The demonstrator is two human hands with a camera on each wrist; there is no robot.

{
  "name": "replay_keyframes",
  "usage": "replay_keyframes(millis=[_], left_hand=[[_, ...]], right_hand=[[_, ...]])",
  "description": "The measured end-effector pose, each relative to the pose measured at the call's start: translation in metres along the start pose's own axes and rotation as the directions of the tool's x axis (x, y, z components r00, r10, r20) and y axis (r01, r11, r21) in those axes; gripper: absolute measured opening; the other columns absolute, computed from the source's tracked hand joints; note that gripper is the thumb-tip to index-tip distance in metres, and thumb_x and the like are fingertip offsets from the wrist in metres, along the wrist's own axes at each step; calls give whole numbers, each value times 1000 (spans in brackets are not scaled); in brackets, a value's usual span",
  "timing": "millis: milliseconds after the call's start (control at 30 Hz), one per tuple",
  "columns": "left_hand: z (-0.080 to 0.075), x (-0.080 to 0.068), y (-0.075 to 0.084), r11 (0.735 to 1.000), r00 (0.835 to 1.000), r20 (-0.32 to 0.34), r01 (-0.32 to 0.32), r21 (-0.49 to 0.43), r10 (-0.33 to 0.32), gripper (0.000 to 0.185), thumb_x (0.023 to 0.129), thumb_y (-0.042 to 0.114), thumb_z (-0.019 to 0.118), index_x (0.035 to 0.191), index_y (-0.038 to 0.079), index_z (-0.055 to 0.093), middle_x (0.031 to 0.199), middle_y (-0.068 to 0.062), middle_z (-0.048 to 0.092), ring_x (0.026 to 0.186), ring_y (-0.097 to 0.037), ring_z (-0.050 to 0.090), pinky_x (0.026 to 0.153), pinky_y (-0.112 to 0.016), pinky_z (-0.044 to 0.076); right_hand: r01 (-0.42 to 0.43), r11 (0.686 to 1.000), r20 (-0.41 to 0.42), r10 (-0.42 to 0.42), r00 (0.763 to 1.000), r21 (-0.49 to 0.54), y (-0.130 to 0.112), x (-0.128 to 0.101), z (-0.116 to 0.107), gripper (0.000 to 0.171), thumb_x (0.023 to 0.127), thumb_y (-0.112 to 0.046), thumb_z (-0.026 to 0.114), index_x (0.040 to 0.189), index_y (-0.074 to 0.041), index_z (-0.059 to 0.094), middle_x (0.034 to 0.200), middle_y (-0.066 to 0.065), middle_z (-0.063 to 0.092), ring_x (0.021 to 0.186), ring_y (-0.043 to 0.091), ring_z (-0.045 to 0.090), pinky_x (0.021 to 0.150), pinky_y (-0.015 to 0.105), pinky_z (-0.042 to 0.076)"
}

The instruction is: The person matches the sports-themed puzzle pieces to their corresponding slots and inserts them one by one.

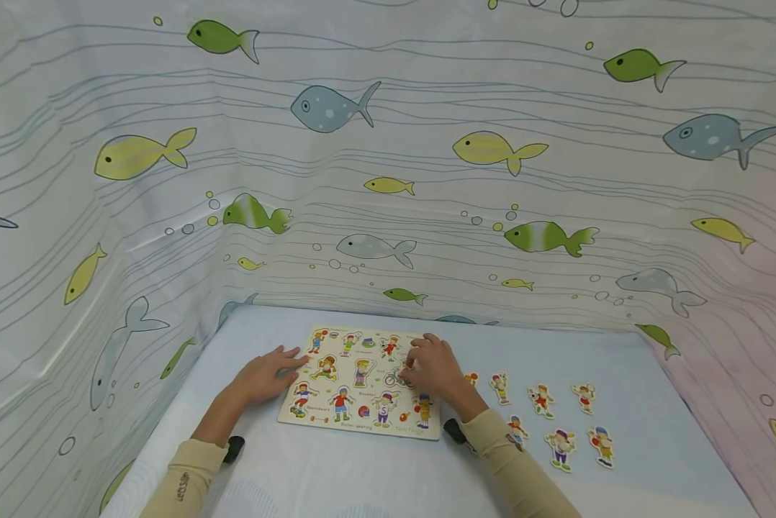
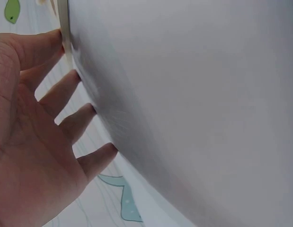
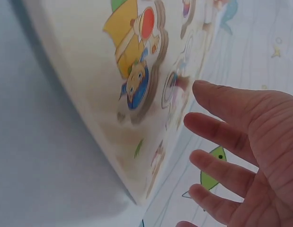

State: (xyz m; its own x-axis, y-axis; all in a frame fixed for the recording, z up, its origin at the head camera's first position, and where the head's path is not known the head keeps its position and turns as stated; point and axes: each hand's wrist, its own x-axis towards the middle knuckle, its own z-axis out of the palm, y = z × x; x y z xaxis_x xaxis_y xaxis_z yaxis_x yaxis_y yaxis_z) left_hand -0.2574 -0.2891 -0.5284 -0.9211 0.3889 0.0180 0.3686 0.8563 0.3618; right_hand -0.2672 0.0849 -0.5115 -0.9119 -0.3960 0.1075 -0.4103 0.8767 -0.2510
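A cream wooden puzzle board (image 1: 345, 378) with sports figures lies on the table. At its left edge my left hand (image 1: 265, 374) rests with fingers spread, and the left wrist view shows its thumb at the board's thin edge. Over the board's right side is my right hand (image 1: 433, 367), by a bicycle picture (image 1: 390, 379) partly covered by the fingers. In the right wrist view those fingers are loosely bent and apart, with nothing seen between them. A blue-capped figure piece (image 3: 137, 85) stands raised from the board near the thumb.
Several loose figure pieces, among them one in a purple cap (image 1: 561, 450) and one with a blue cap (image 1: 600, 446), lie right of the board on the pale tablecloth (image 1: 660, 432). A fish-patterned curtain (image 1: 427, 216) surrounds the table's back and sides.
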Motion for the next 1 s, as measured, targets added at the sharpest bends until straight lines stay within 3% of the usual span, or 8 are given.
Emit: replay_keyframes(millis=[600,1000], left_hand=[[1,1,-3,1000,1000,11,2,-3,-2,40,97,25,61,134,12,63,146,-17,48,136,-50,35,102,-71,29],[1,0,-2,1000,1000,4,-3,-2,3,39,96,23,61,133,11,64,145,-17,49,135,-51,36,102,-70,30]], right_hand=[[-25,998,7,25,1000,51,22,-13,-14,17,83,-31,80,92,-17,76,129,7,62,136,38,39,109,58,31],[-19,998,-37,21,999,57,44,-26,-13,16,80,-29,83,89,-18,75,126,10,64,133,40,43,107,58,35]])
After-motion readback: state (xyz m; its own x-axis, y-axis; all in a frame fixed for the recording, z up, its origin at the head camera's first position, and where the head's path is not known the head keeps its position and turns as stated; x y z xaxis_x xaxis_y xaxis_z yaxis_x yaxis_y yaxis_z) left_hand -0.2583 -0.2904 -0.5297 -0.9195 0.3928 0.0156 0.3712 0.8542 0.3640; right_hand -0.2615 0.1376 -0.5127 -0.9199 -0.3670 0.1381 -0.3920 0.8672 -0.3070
